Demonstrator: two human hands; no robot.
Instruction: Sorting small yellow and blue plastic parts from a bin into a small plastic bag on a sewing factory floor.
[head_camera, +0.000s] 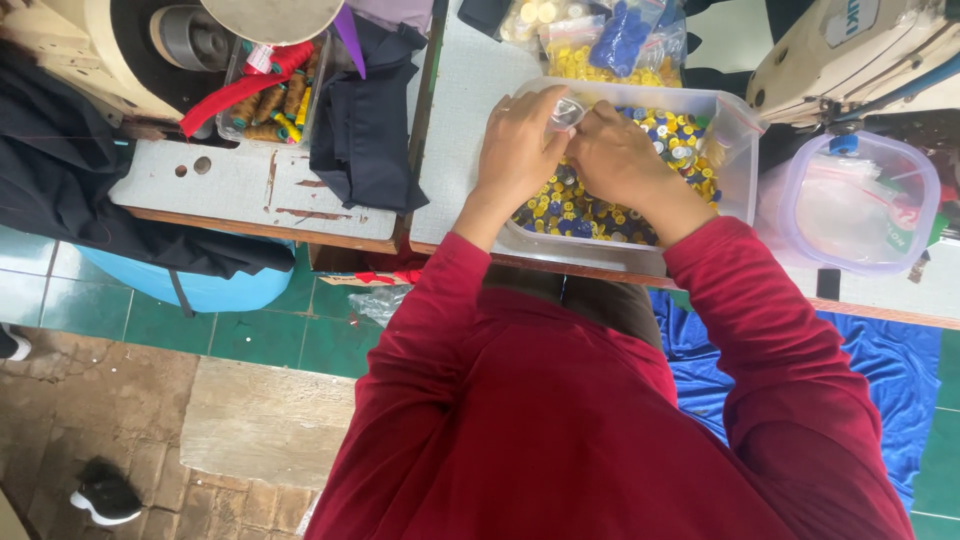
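Pinching a small clear bag (566, 110), left hand (520, 150) and right hand (622, 160) hide its contents above the button tub (738, 150).

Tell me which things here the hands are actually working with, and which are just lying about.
In use:
- left hand and right hand, together over the tub
- small clear plastic bag pinched between them
- clear tub of yellow and blue buttons

Lying about:
- bags of buttons behind the tub
- lidded plastic container
- tray of thread spools
- folded dark cloth

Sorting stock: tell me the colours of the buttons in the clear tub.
Mostly yellow and blue buttons; head view.
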